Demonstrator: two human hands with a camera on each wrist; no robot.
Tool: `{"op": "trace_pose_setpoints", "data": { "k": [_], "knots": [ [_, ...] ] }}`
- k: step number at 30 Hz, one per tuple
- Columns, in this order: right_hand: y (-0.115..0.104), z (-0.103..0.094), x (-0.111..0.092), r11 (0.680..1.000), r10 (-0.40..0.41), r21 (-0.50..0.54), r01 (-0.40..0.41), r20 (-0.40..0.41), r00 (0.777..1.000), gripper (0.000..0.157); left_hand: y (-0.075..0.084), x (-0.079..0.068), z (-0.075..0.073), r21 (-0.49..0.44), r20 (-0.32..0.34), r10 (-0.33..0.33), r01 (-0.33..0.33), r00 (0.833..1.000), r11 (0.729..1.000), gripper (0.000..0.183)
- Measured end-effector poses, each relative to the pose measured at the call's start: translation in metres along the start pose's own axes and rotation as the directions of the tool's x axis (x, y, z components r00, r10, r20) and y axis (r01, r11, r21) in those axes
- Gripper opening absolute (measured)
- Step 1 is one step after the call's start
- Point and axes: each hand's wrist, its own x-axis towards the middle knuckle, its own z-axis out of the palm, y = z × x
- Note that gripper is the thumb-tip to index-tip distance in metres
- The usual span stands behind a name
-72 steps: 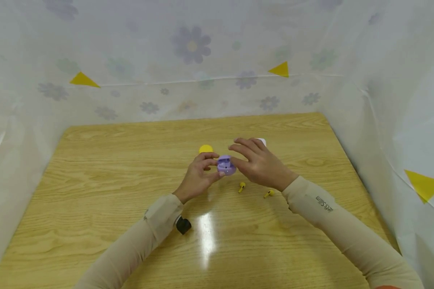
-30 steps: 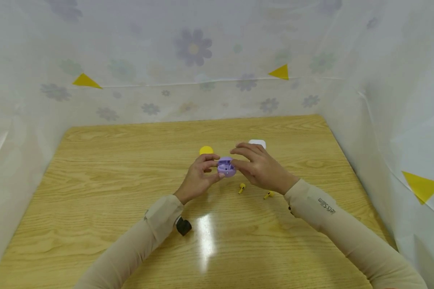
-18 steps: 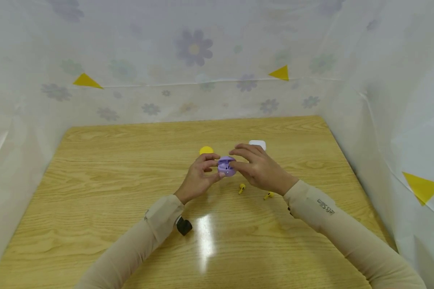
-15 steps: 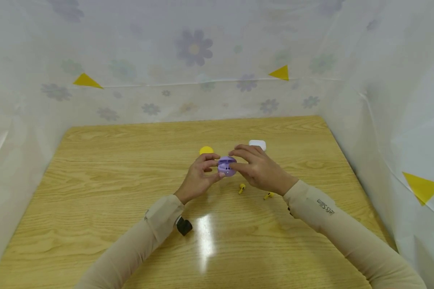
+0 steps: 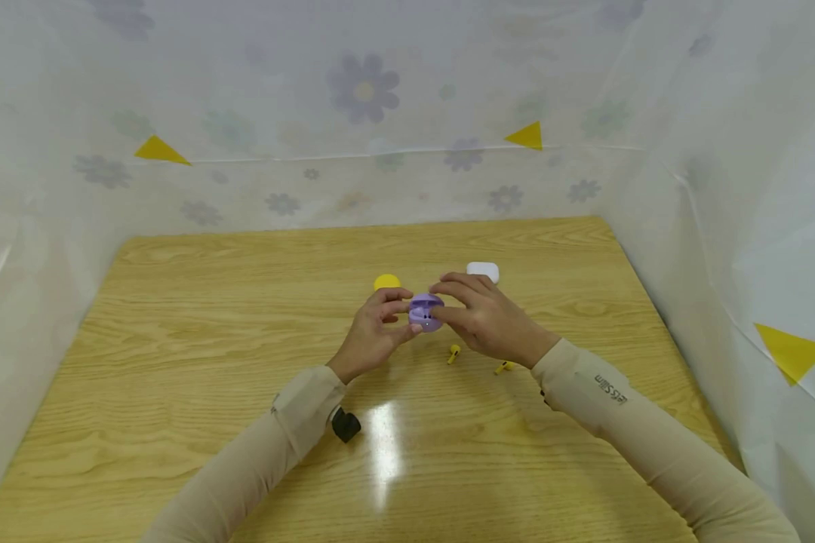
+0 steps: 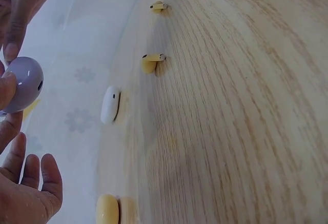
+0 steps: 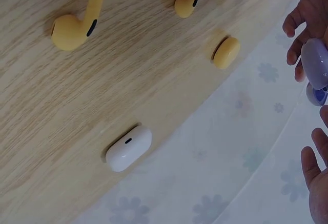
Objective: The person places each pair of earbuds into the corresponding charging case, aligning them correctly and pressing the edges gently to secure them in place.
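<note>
Near the table's middle, my left hand (image 5: 370,332) holds a purple earbud charging case (image 5: 425,323) above the wood, lid raised. Small dark marks of purple earbuds (image 5: 422,313) show inside it. My right hand (image 5: 492,317) reaches over from the right, one straight finger pressing into the case at its right side, the other fingers extended behind the lid. In the left wrist view the rounded underside of the case (image 6: 28,83) shows between both hands; in the right wrist view the case (image 7: 315,65) sits at the right edge.
Two yellow earbuds (image 5: 454,354) lie on the table (image 5: 244,317) in front of the right hand. Behind the hands are a yellow case (image 5: 386,282) and a white earbud case (image 5: 484,271). A patterned white curtain (image 5: 299,98) encloses the table's back and sides.
Inside the case, the earbud under my right finger has sunk lower, its dark mark now level with the other one. The lid stays raised and my left hand has barely moved.
</note>
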Motion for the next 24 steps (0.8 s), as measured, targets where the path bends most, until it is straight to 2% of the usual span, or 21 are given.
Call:
{"op": "trace_pose_setpoints", "data": {
  "k": [9, 14, 19, 24],
  "knots": [
    [0.0, 0.002, -0.001, 0.999, 0.002, 0.035, -0.001, -0.033, 0.999, 0.027, 0.002, 0.0, -0.001, -0.025, 0.001, -0.025, 0.025, 1.0, 0.999, 0.028],
    [0.001, 0.003, -0.003, 0.996, 0.068, 0.053, -0.067, -0.034, 0.997, 0.048, 0.001, 0.002, -0.001, -0.033, -0.017, -0.043, 0.042, 0.999, 0.999, 0.029],
    [0.001, 0.01, -0.004, 0.984, 0.171, 0.038, -0.172, 0.022, 0.985, 0.071, 0.001, 0.003, -0.001, -0.037, -0.029, -0.054, 0.053, 0.998, 0.998, 0.029],
    [-0.001, 0.022, -0.005, 0.976, 0.214, 0.034, -0.217, 0.075, 0.974, 0.079, 0.001, 0.003, 0.0, -0.035, -0.032, -0.064, 0.063, 0.997, 0.997, 0.029]
  ]
}}
